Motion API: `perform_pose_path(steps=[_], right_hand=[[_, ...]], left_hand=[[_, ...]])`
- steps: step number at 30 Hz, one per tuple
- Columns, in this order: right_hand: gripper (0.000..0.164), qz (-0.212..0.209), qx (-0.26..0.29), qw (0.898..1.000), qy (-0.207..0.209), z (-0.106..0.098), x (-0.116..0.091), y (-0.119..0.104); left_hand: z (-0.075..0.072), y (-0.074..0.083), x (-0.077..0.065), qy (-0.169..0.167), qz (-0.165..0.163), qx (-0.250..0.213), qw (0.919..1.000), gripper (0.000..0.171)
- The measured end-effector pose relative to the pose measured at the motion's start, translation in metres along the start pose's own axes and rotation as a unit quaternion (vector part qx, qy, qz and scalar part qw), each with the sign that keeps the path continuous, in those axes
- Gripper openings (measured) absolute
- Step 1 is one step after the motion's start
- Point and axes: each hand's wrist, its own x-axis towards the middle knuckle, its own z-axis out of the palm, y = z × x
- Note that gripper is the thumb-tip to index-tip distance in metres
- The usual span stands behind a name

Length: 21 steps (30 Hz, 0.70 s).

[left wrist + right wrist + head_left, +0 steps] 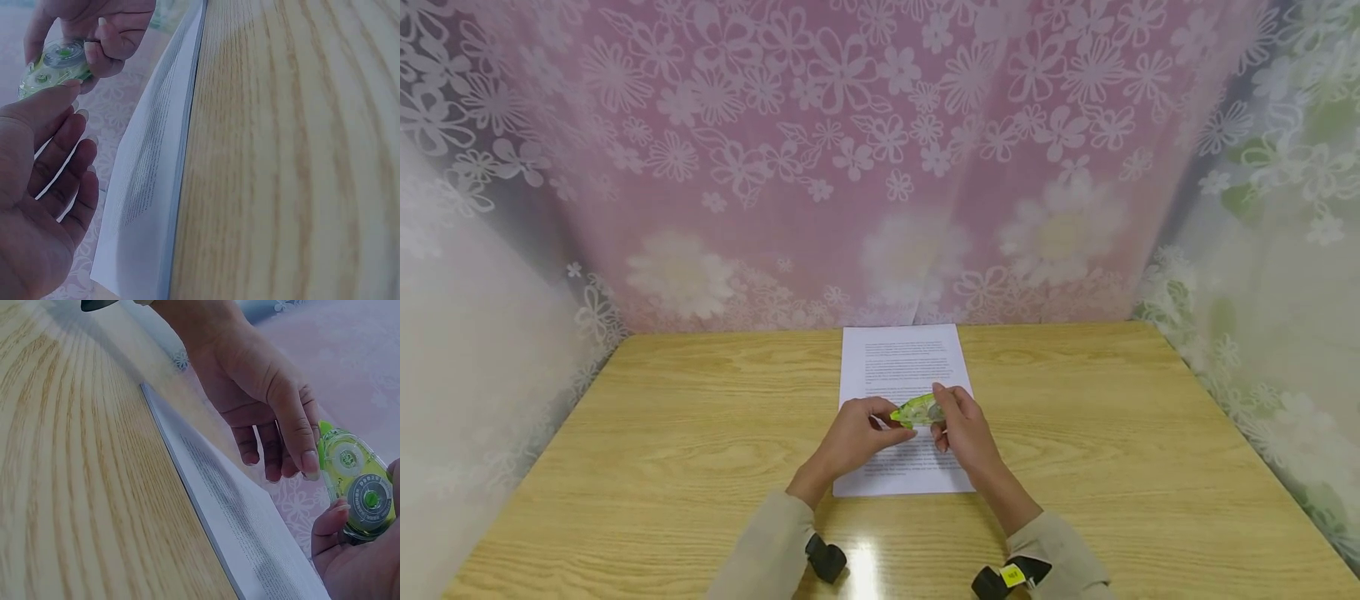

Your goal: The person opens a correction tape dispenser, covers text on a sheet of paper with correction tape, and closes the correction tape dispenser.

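Observation:
A correction tape dispenser, with a clear body and bright green trim, is held above the printed paper. My right hand grips its rounded end between thumb and fingers. Grey and white reels show through the case of the dispenser in the right wrist view. At the narrow green end, my left hand pinches with thumb and index finger, while its other fingers extend loosely below. The left thumb overlaps the dispenser in the left wrist view.
A stack of printed paper lies on the wooden table under both hands. Floral curtains hang behind the table and along both sides. A black wrist camera is strapped at the left sleeve, another at the right.

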Motion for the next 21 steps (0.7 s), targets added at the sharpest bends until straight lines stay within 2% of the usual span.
perform_pose_path(steps=[7, 12, 16, 21], right_hand=[[0.044, 0.007, 0.003, 1.000, 0.000, -0.003, 0.001, 0.001], [0.043, 0.006, -0.006, 1.000, 0.026, -0.004, 0.002, 0.003], [0.040, 0.005, 0.000, 0.999, 0.044, -0.006, 0.001, 0.003], [0.037, 0.010, 0.012, 0.999, 0.049, -0.009, 0.001, 0.004]], left_hand=[[0.001, 0.001, 0.000, -0.007, -0.002, -0.010, 0.9999, 0.016], [-0.006, -0.006, 0.001, 0.011, 0.008, -0.011, 0.9998, 0.028], [-0.021, -0.012, 0.004, 0.045, 0.004, 0.028, 0.9986, 0.036], [-0.039, -0.019, 0.010, 0.070, -0.031, 0.119, 0.9900, 0.043]])
